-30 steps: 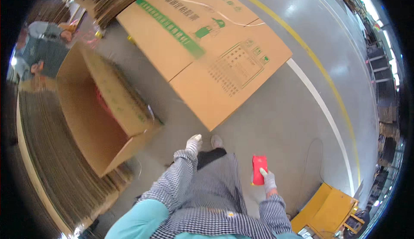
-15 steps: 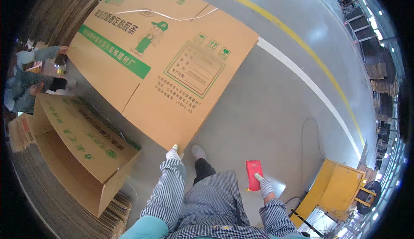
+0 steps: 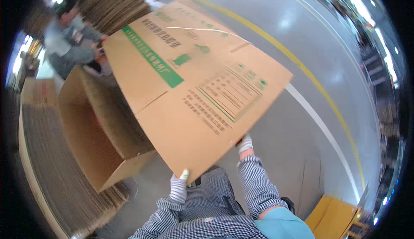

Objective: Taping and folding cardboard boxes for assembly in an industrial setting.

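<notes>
Cardboard sheet, a big flattened carton (image 3: 194, 88) w/ green stripe, is up off the floor, tilted away from me. My left hand (image 3: 179, 186) and right hand (image 3: 245, 144), both in white gloves, are clamped on its near edge, one per corner approx, prob to steer its width. Open carton (image 3: 99, 131) lies on its side at left, just beside flat cardboard stacks (image 3: 51, 183). Another person (image 3: 69, 40) works behind. Grey floor (image 3: 302, 45), yellow & white lines; yellow cart (image 3: 332, 215) bottom right.

left hand (image 3: 178, 186) gloved, raised, gripping | right hand (image 3: 245, 144) gloved, raised, gripping | both arms extended forward
</notes>
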`<state>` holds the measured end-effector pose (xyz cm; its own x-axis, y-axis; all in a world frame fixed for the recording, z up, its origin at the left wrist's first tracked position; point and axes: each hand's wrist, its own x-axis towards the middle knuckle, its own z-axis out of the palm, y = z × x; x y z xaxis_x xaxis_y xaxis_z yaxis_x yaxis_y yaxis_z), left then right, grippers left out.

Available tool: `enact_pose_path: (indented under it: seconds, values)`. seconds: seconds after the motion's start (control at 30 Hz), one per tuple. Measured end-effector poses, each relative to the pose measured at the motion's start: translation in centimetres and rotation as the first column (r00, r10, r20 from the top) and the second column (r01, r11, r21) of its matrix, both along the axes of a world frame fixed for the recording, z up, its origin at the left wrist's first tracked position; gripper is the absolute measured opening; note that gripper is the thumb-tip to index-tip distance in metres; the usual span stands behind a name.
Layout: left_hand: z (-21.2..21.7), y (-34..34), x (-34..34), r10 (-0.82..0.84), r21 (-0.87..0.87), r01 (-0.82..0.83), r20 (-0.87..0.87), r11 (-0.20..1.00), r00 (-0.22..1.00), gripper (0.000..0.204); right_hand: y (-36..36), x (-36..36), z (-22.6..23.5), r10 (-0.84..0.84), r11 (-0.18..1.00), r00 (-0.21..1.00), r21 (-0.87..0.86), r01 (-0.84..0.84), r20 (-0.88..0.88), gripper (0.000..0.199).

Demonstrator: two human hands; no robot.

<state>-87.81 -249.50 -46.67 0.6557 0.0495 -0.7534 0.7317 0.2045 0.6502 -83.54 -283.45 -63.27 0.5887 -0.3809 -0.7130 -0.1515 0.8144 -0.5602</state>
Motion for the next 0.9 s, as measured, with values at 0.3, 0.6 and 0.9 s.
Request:
enact_pose_path:
  seconds: [0.3,0.6,0.9]
  values:
    - [-5.5,0.4,-3.4,0.034,-0.112,-0.002,0.281,0.994,0.959,0.061,0.4,8.1,8.1,0.181,0.982,0.859,-0.040,-0.185,0.479,0.053]
    - [-15.6,-3.6,-2.3,-0.879,0.942,-0.141,0.334,0.303,0.341,0.049,-9.6,9.0,0.6,0.520,-0.148,0.852,-0.989,0.023,-0.058,0.041]
    - [-12.8,-14.3,-3.9,-0.351,0.231,0.307,0.833,0.923,0.428,0.085,6.0,3.7,14.5,0.646,0.273,0.635,-0.904,0.328,0.425,0.043]
